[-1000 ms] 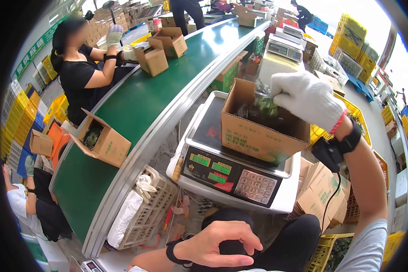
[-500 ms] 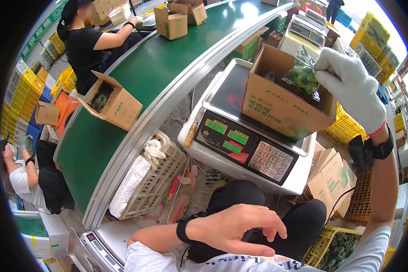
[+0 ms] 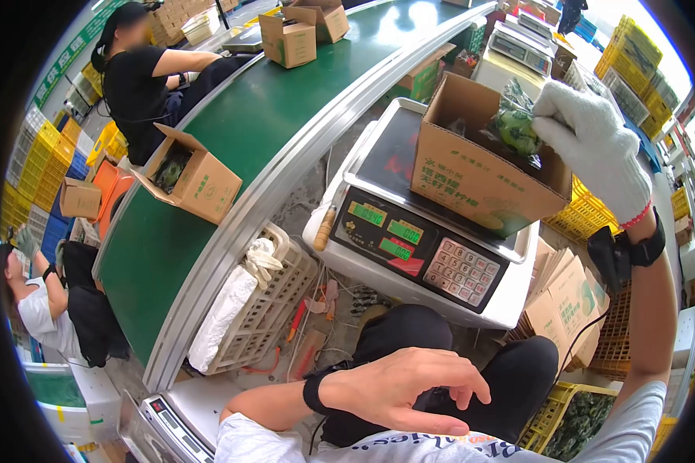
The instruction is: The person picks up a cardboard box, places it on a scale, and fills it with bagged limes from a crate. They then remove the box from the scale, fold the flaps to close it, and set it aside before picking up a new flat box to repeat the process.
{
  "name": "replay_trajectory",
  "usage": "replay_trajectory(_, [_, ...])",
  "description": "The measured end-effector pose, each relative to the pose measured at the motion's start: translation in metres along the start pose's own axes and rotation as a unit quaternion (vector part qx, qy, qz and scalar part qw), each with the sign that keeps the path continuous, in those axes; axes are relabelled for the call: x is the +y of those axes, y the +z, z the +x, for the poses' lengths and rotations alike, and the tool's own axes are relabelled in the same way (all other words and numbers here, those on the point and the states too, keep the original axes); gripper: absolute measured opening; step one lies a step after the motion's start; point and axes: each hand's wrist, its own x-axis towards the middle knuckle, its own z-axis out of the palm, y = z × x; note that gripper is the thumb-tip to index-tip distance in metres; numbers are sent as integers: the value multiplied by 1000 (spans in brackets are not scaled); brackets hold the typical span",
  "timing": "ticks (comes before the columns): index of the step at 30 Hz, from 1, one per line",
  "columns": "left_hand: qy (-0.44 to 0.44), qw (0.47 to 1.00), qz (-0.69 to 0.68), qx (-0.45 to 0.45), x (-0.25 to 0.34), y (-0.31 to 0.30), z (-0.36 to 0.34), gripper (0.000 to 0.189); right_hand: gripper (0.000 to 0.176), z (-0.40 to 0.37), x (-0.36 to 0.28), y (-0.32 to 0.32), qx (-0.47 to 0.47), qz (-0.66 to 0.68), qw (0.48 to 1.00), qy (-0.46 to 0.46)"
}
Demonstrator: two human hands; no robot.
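Observation:
My right hand (image 3: 591, 139), in a white knit glove, has its fingers closed at the side of a clear plastic bag of green limes (image 3: 515, 131). The bag sits in the mouth of an open cardboard box (image 3: 479, 181) printed with green writing. That box stands on the metal pan of a digital scale (image 3: 421, 251), whose first green display appears to read 0.940. Bare and empty, my left hand (image 3: 409, 390) hovers over my lap with fingers apart, thumb stretched out and a black band at the wrist.
A green conveyor belt (image 3: 286, 108) curves along the left, carrying an open box (image 3: 197, 181) and more boxes farther off. Beside it stands a white crate (image 3: 262, 309) with gloves on top. Flattened cartons (image 3: 560, 309) and a yellow crate (image 3: 571, 424) lie right. Two people sit beyond the belt.
My hands and the bag stay nearly still. Across the belt, the person in black has drawn an arm back toward the lap. The lower-left person has raised a gloved hand.

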Motion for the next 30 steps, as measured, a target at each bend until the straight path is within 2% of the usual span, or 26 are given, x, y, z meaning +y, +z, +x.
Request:
replay_trajectory(3, [-5, 1000, -3, -4, -1, 0, 0, 39, 15, 1, -5, -1, -9, 9, 1000, 13])
replay_trajectory(5, [-11, 1000, -4, -7, -1, 1, 0, 40, 19, -1, 0, 4, -75, -114, 990, -34])
replay_trajectory(8, [-15, 1000, -4, -12, -2, 0, 3, 40, 21, 17, -17, 3, -131, -49, 990, 21])
replay_trajectory(9, [-23, 1000, -3, -14, -2, 0, 4, 40, 20, 21, -13, 9, -119, -19, 991, -51])
replay_trajectory(10, [-32, 999, -3, -17, -2, 1, 4, 41, 20, 25, -10, 19, -119, -18, 992, -43])
replay_trajectory(12, [-34, 999, -1, -26, -2, 2, 6, 41, 24, 31, -3, 41, -198, -104, 967, -122])
replay_trajectory(14, [-40, 998, -1, -37, -1, 2, 7, 42, 21, 37, -6, 54, -268, -153, 948, -75])
replay_trajectory(16, [-43, 999, -1, -28, -1, 1, 6, 42, 23, 40, -2, 58, -262, -129, 951, -98])
replay_trajectory(17, [-47, 998, -6, -38, -1, 0, 6, 42, 32, 44, -1, 54, -329, -197, 917, -111])
replay_trajectory(18, [-52, 998, -5, -33, -1, -1, 6, 42, 26, 38, 8, 60, -307, -116, 935, -132])
replay_trajectory(21, [-54, 998, -8, -32, -2, 0, 7, 42, 19, 39, 14, 72, -350, -176, 914, -109])
replay_trajectory(24, [-56, 998, -7, -28, -1, 3, 8, 42, 20, 42, 25, 81, -379, -162, 907, -86])
replay_trajectory(25, [-57, 998, -5, -27, 0, 4, 8, 41, 20, 48, 29, 84, -414, -216, 871, -155])
replay_trajectory(26, [-58, 998, -2, -28, 1, 5, 7, 41, 20, 48, 34, 89, -412, -215, 872, -155])
replay_trajectory(28, [-60, 998, -3, -20, 0, 4, 5, 41, 21, 41, 50, 99, -321, -112, 937, -83])
replay_trajectory(29, [-58, 998, 0, -19, 0, 4, 4, 41, 30, 40, 55, 100, -324, -134, 934, -63])
replay_trajectory(30, [-58, 998, -2, -18, -1, 3, 3, 41, 30, 39, 45, 89, -322, -135, 935, -65])
